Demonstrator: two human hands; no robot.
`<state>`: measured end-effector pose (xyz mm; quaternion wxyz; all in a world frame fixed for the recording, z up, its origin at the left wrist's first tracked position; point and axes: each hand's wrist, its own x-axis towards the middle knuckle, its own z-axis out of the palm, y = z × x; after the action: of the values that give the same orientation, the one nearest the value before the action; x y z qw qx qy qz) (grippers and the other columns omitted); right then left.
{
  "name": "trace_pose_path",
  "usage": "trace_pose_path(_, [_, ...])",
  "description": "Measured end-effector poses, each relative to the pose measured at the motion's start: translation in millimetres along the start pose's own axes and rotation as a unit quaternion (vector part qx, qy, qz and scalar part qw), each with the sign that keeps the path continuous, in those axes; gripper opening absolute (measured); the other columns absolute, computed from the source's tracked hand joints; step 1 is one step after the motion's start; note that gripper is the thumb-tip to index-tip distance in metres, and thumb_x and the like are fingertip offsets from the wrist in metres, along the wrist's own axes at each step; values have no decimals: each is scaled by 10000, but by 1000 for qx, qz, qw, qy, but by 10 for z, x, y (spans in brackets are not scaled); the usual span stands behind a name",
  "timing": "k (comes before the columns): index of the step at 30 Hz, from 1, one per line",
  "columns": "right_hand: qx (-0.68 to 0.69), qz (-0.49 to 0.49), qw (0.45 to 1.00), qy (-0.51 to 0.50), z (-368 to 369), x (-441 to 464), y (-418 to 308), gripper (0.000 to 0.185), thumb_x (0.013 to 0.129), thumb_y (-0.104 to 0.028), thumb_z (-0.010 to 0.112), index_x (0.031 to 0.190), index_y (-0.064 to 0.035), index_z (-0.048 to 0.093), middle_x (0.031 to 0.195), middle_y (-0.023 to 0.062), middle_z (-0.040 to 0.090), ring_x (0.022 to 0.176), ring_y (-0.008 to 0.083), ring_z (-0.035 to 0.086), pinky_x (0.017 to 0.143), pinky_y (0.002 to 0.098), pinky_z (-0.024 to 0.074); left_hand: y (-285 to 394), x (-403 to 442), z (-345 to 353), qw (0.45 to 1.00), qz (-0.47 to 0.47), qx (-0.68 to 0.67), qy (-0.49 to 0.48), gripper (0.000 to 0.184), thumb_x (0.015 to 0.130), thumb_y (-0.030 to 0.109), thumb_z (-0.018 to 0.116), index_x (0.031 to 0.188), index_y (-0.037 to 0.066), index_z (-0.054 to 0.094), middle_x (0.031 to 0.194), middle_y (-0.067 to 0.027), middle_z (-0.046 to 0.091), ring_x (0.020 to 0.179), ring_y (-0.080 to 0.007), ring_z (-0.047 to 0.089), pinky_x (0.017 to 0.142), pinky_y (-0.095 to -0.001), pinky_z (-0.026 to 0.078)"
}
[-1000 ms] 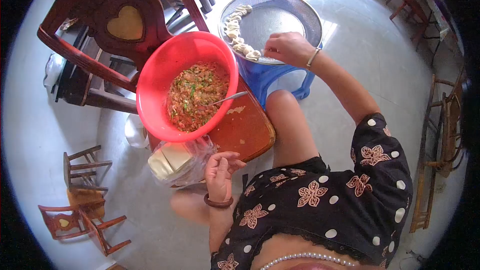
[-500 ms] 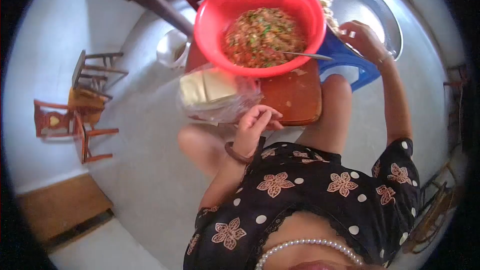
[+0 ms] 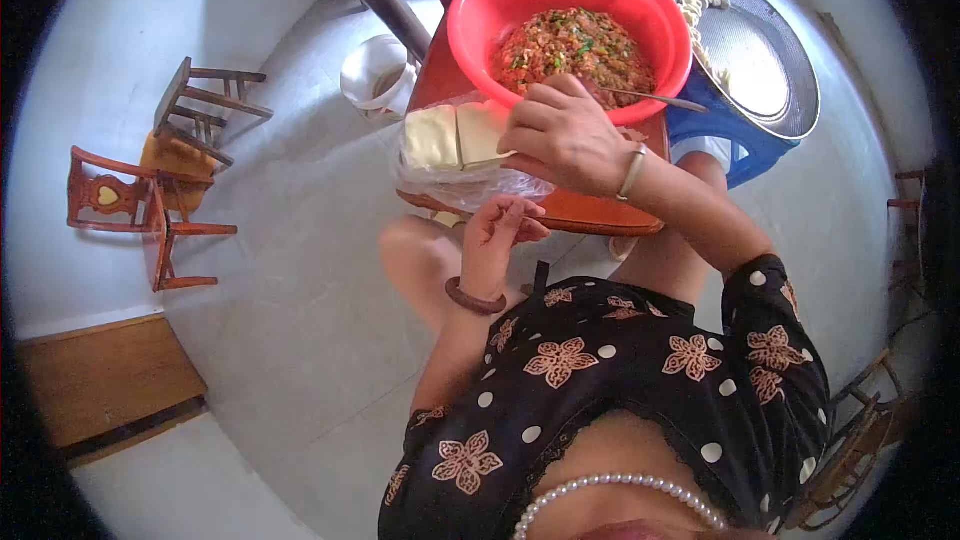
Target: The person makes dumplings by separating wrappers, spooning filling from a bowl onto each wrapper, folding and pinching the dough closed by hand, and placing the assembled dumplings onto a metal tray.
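My right hand (image 3: 568,138) reaches over the right side of the stacked square dough wrappers (image 3: 432,138), fingers bent and tips closed at their edge. The pale wrappers lie in two piles on a clear plastic bag (image 3: 450,190). Just below the bag, my left hand (image 3: 500,232) is half turned up, its fingers curled against the thumb; I see nothing in it. Behind my right hand stands a red plastic basin (image 3: 475,40) holding chopped filling (image 3: 575,45) with green bits. A metal spoon handle (image 3: 655,98) rests across the basin's rim.
The basin and bag sit on a wooden chair seat (image 3: 600,212). At right, a round mesh sieve (image 3: 735,30) with several folded dumplings (image 3: 700,8) stands on a blue stool (image 3: 755,155). A white bucket (image 3: 375,75) is on the floor; small wooden chairs (image 3: 120,195) stand left.
My right hand has moved left from the sieve to the dough wrappers. My left hand stays near the bag, fingers still curled. The view has shifted a little.
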<state>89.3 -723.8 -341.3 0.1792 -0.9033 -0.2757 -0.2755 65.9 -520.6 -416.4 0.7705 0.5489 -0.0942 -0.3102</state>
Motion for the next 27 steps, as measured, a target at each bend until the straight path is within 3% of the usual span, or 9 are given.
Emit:
trace_pose_path(9, [-78, 21, 974, -212, 152, 249, 262, 243, 667, -342, 763, 790, -180, 629, 863, -15, 583, 937, 181, 544, 887, 371, 359, -62, 80, -132, 999, 14, -35, -9, 198, 999, 194, 489, 1019, 17, 576, 986, -107, 655, 790, -178, 661, 749, -301, 539])
trace_pose_path(13, [-72, 22, 967, -243, 121, 230, 391, 202, 679, -373, 744, 754, -212, 647, 844, -10, 628, 935, 183, 567, 866, 381, 363, -123, 166, -69, 998, 4, -49, -36, 198, 999, 196, 488, 1023, 19, 572, 990, -108, 655, 797, -174, 659, 750, -304, 538])
trace_pose_path(22, [-39, 17, 965, -260, 138, 238, 488, 88, 773, -242, 653, 726, -178, 615, 767, -24, 594, 847, 174, 570, 848, 363, 367, -158, 252, -116, 997, 6, -37, -64, 196, 1000, 210, 488, 1016, 31, 566, 994, -103, 652, 810, -177, 657, 764, -306, 531])
trace_pose_path(27, [-45, 21, 945, -323, 133, 269, 550, 77, 783, -190, 617, 709, -168, 622, 737, -6, 591, 818, 190, 585, 837, 358, 382, -185, 284, -123, 997, -9, -46, -68, 200, 998, 219, 492, 1016, 33, 566, 998, -104, 651, 808, -175, 656, 767, -305, 530])
